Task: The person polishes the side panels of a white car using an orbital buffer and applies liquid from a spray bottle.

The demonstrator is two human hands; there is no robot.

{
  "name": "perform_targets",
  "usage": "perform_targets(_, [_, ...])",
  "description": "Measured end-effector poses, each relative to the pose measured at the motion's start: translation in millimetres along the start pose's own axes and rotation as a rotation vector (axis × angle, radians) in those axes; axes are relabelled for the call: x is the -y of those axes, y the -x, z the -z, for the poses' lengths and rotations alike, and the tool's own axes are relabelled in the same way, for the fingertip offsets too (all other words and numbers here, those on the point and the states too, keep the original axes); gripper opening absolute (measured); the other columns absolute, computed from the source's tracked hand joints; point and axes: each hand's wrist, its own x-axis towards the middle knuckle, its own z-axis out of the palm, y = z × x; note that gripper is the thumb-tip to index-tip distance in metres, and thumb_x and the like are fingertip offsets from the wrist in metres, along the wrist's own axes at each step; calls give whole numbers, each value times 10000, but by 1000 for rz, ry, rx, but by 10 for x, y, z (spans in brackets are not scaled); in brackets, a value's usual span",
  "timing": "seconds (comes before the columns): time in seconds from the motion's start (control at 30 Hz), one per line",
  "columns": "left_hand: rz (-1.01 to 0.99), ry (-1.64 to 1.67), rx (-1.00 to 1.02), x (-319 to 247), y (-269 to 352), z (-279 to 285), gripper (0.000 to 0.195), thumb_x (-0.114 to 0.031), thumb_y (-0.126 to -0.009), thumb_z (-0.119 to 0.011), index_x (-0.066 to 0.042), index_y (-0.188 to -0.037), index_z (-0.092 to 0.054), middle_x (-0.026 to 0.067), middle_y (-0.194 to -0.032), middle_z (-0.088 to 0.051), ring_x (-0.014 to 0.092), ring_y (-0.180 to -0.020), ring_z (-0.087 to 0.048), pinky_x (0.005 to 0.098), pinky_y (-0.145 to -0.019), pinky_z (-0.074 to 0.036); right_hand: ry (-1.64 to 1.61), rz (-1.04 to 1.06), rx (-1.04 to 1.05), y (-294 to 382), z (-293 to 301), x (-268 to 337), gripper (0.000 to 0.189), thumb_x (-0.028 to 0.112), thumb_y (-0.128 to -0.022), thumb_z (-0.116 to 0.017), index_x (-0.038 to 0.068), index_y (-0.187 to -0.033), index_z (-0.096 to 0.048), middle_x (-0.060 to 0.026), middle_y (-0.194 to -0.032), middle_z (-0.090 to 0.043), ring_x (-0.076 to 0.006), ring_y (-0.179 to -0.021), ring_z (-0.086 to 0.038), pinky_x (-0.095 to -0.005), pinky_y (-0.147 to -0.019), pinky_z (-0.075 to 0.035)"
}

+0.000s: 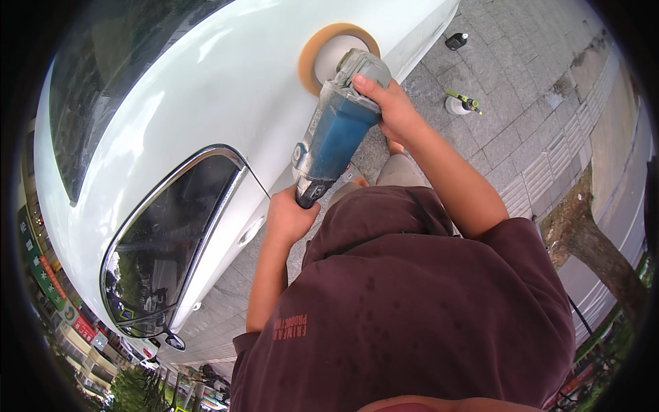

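Note:
A blue and grey rotary polisher (340,134) with an orange foam pad (310,56) lies across the view, its pad against the rear side panel of a white car (231,92). My left hand (288,213) is closed round the black rear handle end of the polisher. Gripping the grey head of the tool, close to the pad, is my right hand (388,105), its thumb on top. The underside of the pad is hidden.
On the grey paving (494,92) to the right stand a black bottle (456,41) and a white spray bottle with a green top (458,105). A tree trunk (602,252) rises farther right. The car's side mirror (175,341) juts out at lower left.

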Motion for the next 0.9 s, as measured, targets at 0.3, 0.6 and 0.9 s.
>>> perform_targets(0.3, [32, 11, 104, -27, 20, -221, 387, -235, -751, -801, 30, -1030, -759, 293, -912, -739, 453, -907, -735, 481, -835, -583, -85, -85, -91, 159, 312, -174, 525, 328, -981, -775, -15, -1348, -622, -112, -1232, -714, -191, -1115, -685, -359, -982, -548])
perform_targets(0.6, [13, 21, -135, -365, -73, 62, 359, -207, -742, -803, 52, -984, -743, 281, -867, -731, 453, -864, -731, 477, -791, -583, -13, 47, 102, -283, 43, 396, 456, 334, -968, -791, 12, -1270, -678, -80, -1167, -736, -174, -1091, -687, -350, -968, -548])
perform_targets(0.9, [47, 70, 26, -254, -22, -233, 353, -223, -758, -789, 31, -999, -750, 298, -904, -731, 468, -909, -724, 500, -821, -580, -61, -91, -27, -51, 312, 126, 466, 315, -968, -793, 11, -1297, -664, -84, -1188, -727, -173, -1096, -686, -354, -978, -547])
